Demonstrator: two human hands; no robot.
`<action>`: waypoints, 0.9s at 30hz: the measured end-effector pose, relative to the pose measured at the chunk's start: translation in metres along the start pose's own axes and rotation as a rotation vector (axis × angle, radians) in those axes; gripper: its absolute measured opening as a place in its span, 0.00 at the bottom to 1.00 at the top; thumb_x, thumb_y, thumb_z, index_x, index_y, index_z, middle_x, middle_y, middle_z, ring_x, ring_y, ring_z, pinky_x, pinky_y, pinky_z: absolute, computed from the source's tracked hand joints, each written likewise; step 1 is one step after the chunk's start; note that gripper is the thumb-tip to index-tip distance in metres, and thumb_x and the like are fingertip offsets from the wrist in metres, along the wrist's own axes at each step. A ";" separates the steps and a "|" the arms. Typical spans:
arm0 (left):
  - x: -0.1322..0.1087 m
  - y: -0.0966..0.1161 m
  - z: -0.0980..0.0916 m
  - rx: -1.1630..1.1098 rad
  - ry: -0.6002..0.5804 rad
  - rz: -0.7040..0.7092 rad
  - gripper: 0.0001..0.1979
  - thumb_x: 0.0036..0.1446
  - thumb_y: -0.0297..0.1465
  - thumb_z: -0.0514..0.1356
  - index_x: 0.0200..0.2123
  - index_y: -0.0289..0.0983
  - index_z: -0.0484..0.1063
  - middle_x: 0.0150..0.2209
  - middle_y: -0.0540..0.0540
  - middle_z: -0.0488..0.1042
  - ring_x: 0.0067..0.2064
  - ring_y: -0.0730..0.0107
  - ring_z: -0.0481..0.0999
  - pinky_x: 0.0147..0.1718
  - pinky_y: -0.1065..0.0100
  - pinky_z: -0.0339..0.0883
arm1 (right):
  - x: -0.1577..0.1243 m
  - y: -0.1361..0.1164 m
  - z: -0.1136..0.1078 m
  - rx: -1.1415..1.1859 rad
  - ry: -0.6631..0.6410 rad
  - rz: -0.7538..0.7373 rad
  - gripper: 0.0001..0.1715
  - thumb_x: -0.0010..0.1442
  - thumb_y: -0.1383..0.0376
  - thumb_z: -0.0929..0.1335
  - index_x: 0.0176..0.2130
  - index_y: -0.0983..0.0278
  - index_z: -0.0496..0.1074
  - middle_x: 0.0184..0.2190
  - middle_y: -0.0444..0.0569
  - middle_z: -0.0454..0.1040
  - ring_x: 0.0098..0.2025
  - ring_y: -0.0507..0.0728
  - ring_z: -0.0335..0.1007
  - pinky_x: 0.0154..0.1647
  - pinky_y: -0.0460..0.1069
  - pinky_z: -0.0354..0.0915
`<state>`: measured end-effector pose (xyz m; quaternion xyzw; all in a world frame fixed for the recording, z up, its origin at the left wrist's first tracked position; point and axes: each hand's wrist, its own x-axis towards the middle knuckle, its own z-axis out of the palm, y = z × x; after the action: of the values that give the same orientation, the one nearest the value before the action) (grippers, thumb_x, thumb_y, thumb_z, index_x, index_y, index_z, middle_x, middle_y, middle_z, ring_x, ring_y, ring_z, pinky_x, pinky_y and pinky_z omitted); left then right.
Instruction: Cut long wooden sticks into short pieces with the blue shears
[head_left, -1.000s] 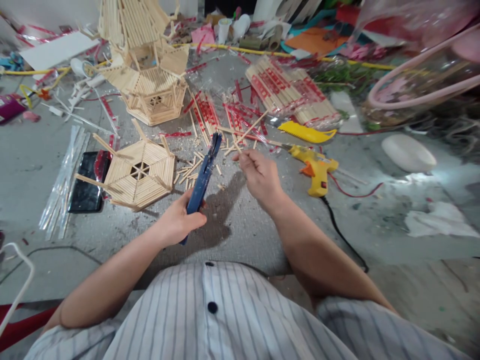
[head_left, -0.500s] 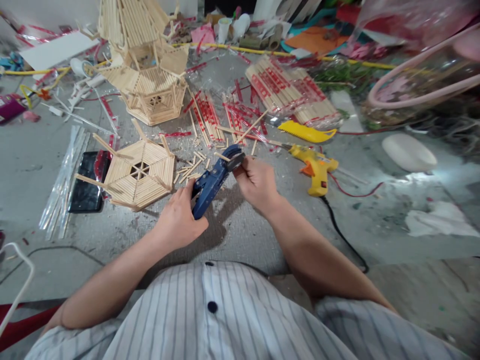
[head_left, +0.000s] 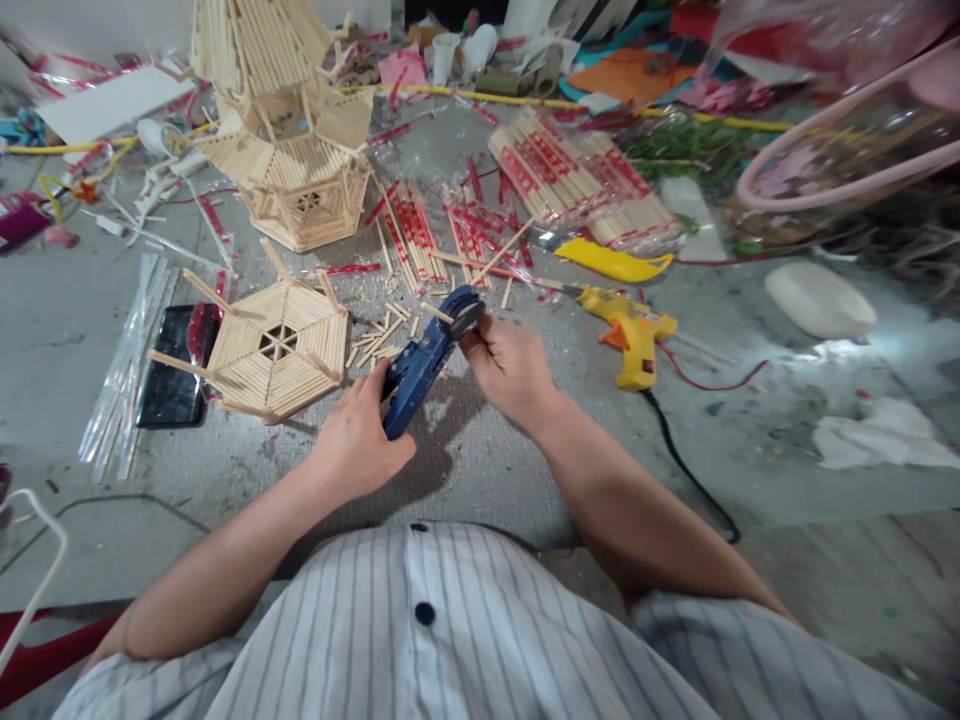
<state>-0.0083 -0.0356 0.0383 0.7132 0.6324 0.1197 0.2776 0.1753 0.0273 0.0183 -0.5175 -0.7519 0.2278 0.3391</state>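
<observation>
My left hand (head_left: 364,435) is closed around the handles of a blue hand cutter (head_left: 420,375), whose head points up and to the right. A short length of thin wooden stick (head_left: 437,314) pokes out on the left side of the cutter's jaws. On the other side of the jaws, my right hand (head_left: 510,365) pinches close against the cutter head; its fingertips hide most of the stick there. Left of the cutter lies a hexagonal stick panel (head_left: 300,375) with upright posts at its corners. Several cut stick pieces (head_left: 375,345) are scattered between them.
A stick-built pagoda model (head_left: 300,190) stands behind the panel. Wrapped chopstick packs (head_left: 577,180) lie at the back right, near a yellow-handled saw (head_left: 611,260) and a yellow glue gun (head_left: 634,340). Clear glue sticks (head_left: 124,370) and a phone (head_left: 169,380) lie left.
The stick sticks out farther to the left of the jaws. My right hand has shifted slightly left and down along with the cutter head. My left hand keeps its hold.
</observation>
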 end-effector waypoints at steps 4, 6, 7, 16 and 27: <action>0.000 0.001 0.000 0.011 -0.011 -0.029 0.37 0.45 0.30 0.55 0.61 0.33 0.51 0.53 0.37 0.67 0.53 0.54 0.68 0.50 0.58 0.63 | 0.000 0.001 0.001 -0.017 0.000 0.012 0.17 0.60 0.58 0.56 0.30 0.63 0.66 0.25 0.49 0.69 0.29 0.54 0.65 0.30 0.48 0.57; 0.000 0.002 -0.001 0.019 -0.016 -0.039 0.37 0.45 0.30 0.55 0.60 0.33 0.52 0.52 0.38 0.68 0.52 0.54 0.69 0.50 0.58 0.64 | -0.001 0.002 0.001 -0.018 0.001 0.004 0.17 0.60 0.59 0.56 0.31 0.63 0.68 0.26 0.50 0.69 0.30 0.54 0.65 0.31 0.48 0.57; 0.000 0.002 -0.001 0.021 -0.018 -0.041 0.36 0.45 0.30 0.54 0.60 0.33 0.52 0.52 0.38 0.68 0.52 0.54 0.69 0.50 0.58 0.64 | -0.001 0.002 0.001 -0.019 0.000 0.000 0.17 0.60 0.59 0.56 0.31 0.63 0.68 0.26 0.50 0.70 0.30 0.54 0.66 0.31 0.48 0.58; 0.002 0.005 -0.003 0.030 -0.053 -0.046 0.31 0.45 0.29 0.53 0.56 0.33 0.59 0.44 0.40 0.73 0.43 0.55 0.73 0.42 0.59 0.66 | 0.000 0.005 0.002 -0.035 0.010 -0.031 0.19 0.61 0.59 0.56 0.33 0.64 0.71 0.29 0.51 0.73 0.32 0.55 0.69 0.31 0.48 0.59; 0.005 0.004 0.000 0.085 -0.079 -0.035 0.26 0.46 0.30 0.53 0.51 0.34 0.63 0.37 0.41 0.75 0.37 0.57 0.75 0.37 0.61 0.66 | 0.000 0.007 0.003 -0.067 -0.032 0.018 0.20 0.61 0.59 0.57 0.37 0.65 0.73 0.33 0.53 0.75 0.35 0.56 0.70 0.33 0.48 0.59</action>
<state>-0.0045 -0.0313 0.0398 0.7174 0.6378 0.0596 0.2738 0.1776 0.0298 0.0119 -0.5318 -0.7597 0.2136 0.3073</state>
